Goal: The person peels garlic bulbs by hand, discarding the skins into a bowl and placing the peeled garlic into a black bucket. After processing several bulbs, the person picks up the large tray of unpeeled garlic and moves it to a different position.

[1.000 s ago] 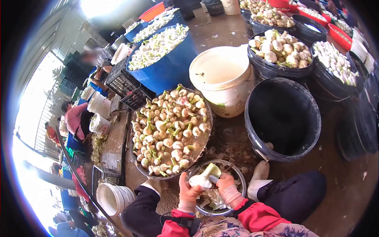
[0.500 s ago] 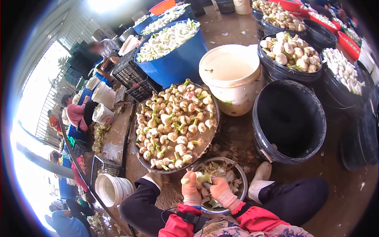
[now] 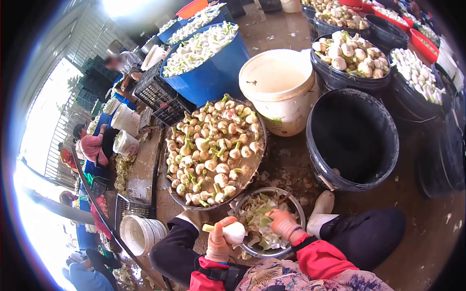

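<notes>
1. The left hand (image 3: 221, 242) is clamped on a garlic bulb (image 3: 235, 233), fingers curled around it where the stem begins; the stem juts out past the fingers, away from the bowl.
2. That bulb is at the left edge of the metal bowl (image 3: 302, 213), perhaps held there so loose skin drops inside.
3. The right hand (image 3: 283, 224) is apart from the left, above the bowl's right half, its fingers bent beside a pale green scrap (image 3: 265, 221). I cannot tell whether they grip it or a tool.
4. The bowl sits between the knees, probably for easy reach, and carries a heap of peelings (image 3: 256, 212).
5. The round tray (image 3: 248, 170) stands close past the bowl's far-left edge, likely keeping its bulbs handy.
6. The held bulb looks smooth, white and rounded, with a pale yellow-green stem; those in the tray look browner and rougher.
</notes>
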The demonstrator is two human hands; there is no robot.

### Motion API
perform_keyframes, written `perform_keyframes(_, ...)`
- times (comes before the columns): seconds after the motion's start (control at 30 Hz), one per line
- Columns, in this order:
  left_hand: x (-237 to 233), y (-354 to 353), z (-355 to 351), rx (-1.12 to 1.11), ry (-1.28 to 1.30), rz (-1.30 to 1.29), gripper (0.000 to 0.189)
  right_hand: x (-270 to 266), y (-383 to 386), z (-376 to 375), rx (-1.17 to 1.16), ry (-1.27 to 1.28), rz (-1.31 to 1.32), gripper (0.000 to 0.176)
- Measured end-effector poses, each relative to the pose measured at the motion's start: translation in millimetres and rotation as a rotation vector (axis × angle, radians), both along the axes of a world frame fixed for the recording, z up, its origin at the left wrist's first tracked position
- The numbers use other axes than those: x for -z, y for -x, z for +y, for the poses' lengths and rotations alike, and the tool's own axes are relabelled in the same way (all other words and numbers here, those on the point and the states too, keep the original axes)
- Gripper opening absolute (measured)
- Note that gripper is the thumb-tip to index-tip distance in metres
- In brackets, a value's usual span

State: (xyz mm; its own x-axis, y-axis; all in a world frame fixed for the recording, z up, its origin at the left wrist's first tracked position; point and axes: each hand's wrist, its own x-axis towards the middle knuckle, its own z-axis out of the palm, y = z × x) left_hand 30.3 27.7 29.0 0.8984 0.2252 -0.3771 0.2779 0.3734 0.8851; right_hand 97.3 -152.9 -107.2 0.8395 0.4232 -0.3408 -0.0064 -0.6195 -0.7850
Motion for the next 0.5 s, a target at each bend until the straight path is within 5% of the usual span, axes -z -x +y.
perform_keyframes(0.07,7,0,8,0.071,-0.139,0.001,0.067,-14,8,11,0.02,-0.055,-0.142,0.039)
perform_keyframes(0.13,19,0,9,0.126,-0.254,0.021,0.064,-45,9,17,0.131,-0.532,0.265,0.039)
perform_keyframes(0.3,39,-5,-1,0.212,-0.659,-0.063,0.065,-79,22,22,0.109,-0.506,-0.078,0.04)
perform_keyframes(0.37,34,-8,-6,0.172,-0.617,-0.15,0.062,-70,17,25,0.201,-0.598,-0.075,0.038)
perform_keyframes(0.43,34,-13,2,0.043,-0.107,-0.096,0.052,-76,7,20,0.236,-0.71,0.06,0.035)
perform_keyframes(0.5,20,-19,-6,-0.115,0.201,-0.085,0.047,-106,0,6,0.414,-1.091,0.664,0.034)
